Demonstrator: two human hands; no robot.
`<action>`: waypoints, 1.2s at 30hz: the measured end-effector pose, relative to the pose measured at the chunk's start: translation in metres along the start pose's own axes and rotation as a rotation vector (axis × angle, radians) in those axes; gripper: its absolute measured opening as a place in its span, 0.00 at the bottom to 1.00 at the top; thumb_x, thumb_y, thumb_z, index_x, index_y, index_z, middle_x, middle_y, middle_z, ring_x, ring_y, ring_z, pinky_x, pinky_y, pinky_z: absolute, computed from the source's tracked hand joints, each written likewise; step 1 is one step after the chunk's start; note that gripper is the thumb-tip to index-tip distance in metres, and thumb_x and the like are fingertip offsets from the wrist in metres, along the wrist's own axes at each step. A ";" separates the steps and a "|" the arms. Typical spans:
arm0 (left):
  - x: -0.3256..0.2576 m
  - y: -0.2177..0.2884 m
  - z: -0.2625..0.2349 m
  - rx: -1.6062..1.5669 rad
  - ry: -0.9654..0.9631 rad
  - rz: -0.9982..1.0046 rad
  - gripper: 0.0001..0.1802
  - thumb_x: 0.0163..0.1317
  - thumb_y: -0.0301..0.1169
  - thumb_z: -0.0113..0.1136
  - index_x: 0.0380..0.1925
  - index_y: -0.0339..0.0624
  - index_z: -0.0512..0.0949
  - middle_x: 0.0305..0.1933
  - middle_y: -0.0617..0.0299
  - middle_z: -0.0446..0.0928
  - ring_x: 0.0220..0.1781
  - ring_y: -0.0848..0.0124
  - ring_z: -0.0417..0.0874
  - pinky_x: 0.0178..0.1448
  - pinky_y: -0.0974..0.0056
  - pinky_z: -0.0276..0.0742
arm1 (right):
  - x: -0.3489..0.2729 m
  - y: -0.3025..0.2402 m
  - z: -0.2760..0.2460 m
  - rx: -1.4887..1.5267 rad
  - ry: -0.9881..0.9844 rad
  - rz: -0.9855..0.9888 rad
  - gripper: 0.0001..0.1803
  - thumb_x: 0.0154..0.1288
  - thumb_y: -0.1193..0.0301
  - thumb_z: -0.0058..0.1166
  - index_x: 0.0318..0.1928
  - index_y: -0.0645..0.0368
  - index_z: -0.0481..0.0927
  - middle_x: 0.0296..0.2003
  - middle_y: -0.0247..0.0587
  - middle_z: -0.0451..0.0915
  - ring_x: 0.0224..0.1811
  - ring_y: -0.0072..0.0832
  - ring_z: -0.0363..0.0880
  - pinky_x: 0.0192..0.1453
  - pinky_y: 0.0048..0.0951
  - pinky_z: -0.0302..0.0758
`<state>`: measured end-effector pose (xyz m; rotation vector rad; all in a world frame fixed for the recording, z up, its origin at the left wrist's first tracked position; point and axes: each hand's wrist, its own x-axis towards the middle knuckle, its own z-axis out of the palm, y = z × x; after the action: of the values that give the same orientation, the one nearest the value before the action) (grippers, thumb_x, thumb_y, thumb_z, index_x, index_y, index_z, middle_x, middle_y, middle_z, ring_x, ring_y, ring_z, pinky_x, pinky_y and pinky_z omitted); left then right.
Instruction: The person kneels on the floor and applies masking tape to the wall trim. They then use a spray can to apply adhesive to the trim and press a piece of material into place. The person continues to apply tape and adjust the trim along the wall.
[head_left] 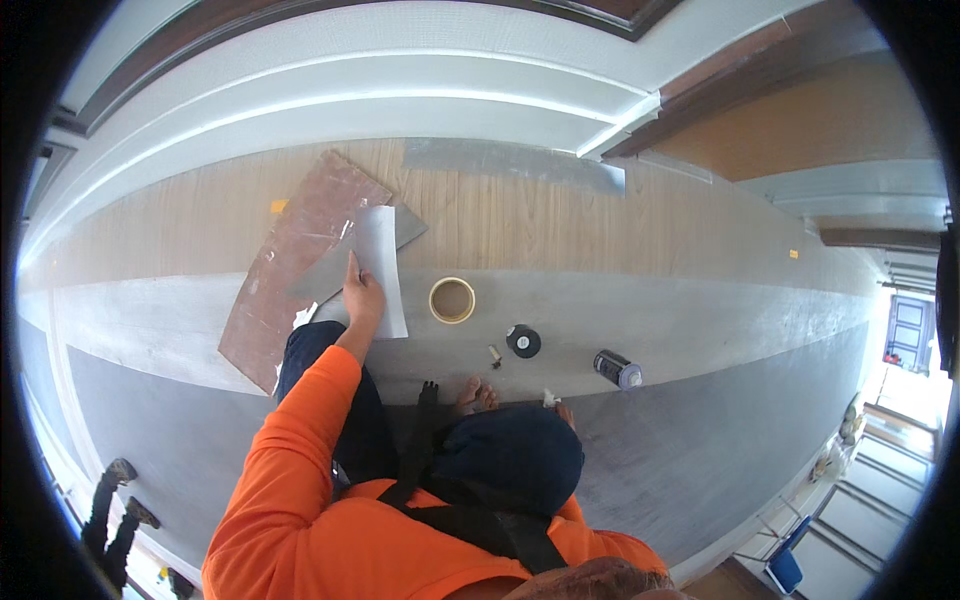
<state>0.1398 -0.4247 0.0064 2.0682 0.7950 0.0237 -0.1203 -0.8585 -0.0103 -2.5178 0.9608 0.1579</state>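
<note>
My left hand (364, 298) reaches forward from an orange sleeve and rests on a narrow white sheet of paper (385, 270). Its index finger is stretched out along the paper's left edge; the other fingers show only in part. Under the paper lies a thin grey sheet (409, 226) with a pointed corner, itself overlapping a worn reddish-brown board (262, 305). A roll of cream masking tape (452, 319) lies flat on the floor to the right of the paper. My right hand is out of sight; only its orange sleeve shows at the bottom.
A black roll (523, 341), a small pale piece (494, 352) and a dark can (612, 367) on its side lie before my feet. A grey strip (500, 163) runs along the white wall. Another person's legs (115, 505) are at lower left, a blue chair (785, 568) at lower right.
</note>
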 end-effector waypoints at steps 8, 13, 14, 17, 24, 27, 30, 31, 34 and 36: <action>-0.021 -0.018 -0.014 0.084 -0.093 -0.122 0.33 0.73 0.26 0.48 0.78 0.47 0.60 0.63 0.37 0.78 0.62 0.43 0.81 0.65 0.50 0.74 | 0.119 -0.210 -0.142 0.622 0.401 -0.160 0.16 0.74 0.74 0.51 0.57 0.68 0.81 0.50 0.48 0.84 0.51 0.33 0.83 0.56 0.37 0.79; -0.019 -0.026 -0.012 0.160 -0.109 -0.098 0.33 0.71 0.26 0.50 0.77 0.47 0.62 0.65 0.40 0.75 0.63 0.46 0.80 0.67 0.53 0.74 | 0.221 -0.323 -0.193 0.960 0.401 -0.298 0.15 0.77 0.66 0.55 0.50 0.68 0.83 0.43 0.41 0.85 0.44 0.27 0.83 0.49 0.31 0.79; -0.022 -0.021 -0.013 0.161 -0.119 -0.102 0.34 0.70 0.26 0.52 0.77 0.46 0.62 0.66 0.40 0.74 0.64 0.46 0.79 0.68 0.52 0.73 | 0.235 -0.337 -0.198 0.759 0.419 -0.372 0.16 0.77 0.65 0.57 0.49 0.68 0.83 0.42 0.40 0.85 0.42 0.26 0.83 0.48 0.29 0.79; -0.030 -0.014 -0.013 0.180 -0.128 -0.095 0.35 0.68 0.28 0.56 0.76 0.44 0.63 0.68 0.39 0.70 0.67 0.44 0.74 0.70 0.51 0.71 | 0.280 -0.378 -0.200 0.646 0.518 -0.672 0.16 0.73 0.66 0.64 0.49 0.69 0.84 0.44 0.40 0.86 0.42 0.24 0.83 0.46 0.27 0.80; -0.040 -0.023 -0.010 0.278 -0.102 0.014 0.39 0.67 0.30 0.60 0.76 0.38 0.58 0.73 0.35 0.61 0.74 0.40 0.65 0.76 0.46 0.63 | 0.328 -0.446 -0.192 0.549 0.586 -0.793 0.10 0.67 0.70 0.68 0.43 0.64 0.87 0.40 0.43 0.86 0.38 0.28 0.84 0.43 0.30 0.80; -0.040 -0.024 -0.010 0.301 -0.081 0.043 0.39 0.66 0.30 0.61 0.76 0.39 0.58 0.72 0.35 0.63 0.73 0.39 0.66 0.75 0.44 0.63 | 0.338 -0.458 -0.193 0.359 0.693 -0.910 0.10 0.64 0.71 0.70 0.41 0.64 0.88 0.38 0.46 0.86 0.36 0.36 0.84 0.41 0.35 0.79; -0.041 -0.022 -0.011 0.326 -0.074 0.062 0.40 0.65 0.30 0.61 0.76 0.40 0.57 0.72 0.35 0.63 0.73 0.38 0.65 0.76 0.43 0.62 | 0.352 -0.465 -0.194 0.217 0.789 -0.937 0.11 0.62 0.69 0.71 0.39 0.64 0.88 0.37 0.47 0.85 0.36 0.41 0.83 0.41 0.40 0.78; -0.041 -0.021 -0.011 0.336 -0.077 0.068 0.41 0.65 0.29 0.62 0.77 0.40 0.56 0.72 0.35 0.63 0.73 0.38 0.65 0.76 0.43 0.61 | 0.356 -0.466 -0.194 0.173 0.817 -0.926 0.11 0.61 0.69 0.71 0.39 0.63 0.88 0.37 0.47 0.85 0.36 0.43 0.83 0.41 0.41 0.78; -0.039 -0.021 -0.013 0.331 -0.101 0.076 0.42 0.65 0.30 0.62 0.77 0.40 0.55 0.73 0.33 0.60 0.74 0.37 0.63 0.76 0.42 0.60 | 0.364 -0.468 -0.191 0.154 0.837 -0.846 0.12 0.59 0.66 0.73 0.36 0.62 0.86 0.35 0.46 0.85 0.36 0.43 0.83 0.41 0.43 0.78; -0.039 -0.021 -0.012 0.332 -0.107 0.070 0.43 0.65 0.30 0.62 0.78 0.41 0.55 0.73 0.33 0.60 0.74 0.37 0.63 0.76 0.42 0.60 | 0.373 -0.470 -0.191 0.143 0.889 -0.864 0.13 0.58 0.66 0.74 0.34 0.62 0.85 0.34 0.46 0.85 0.36 0.43 0.84 0.41 0.43 0.78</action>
<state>0.0940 -0.4288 0.0089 2.3872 0.6958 -0.1904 0.4597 -0.8570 0.2343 -2.5994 0.0264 -1.3002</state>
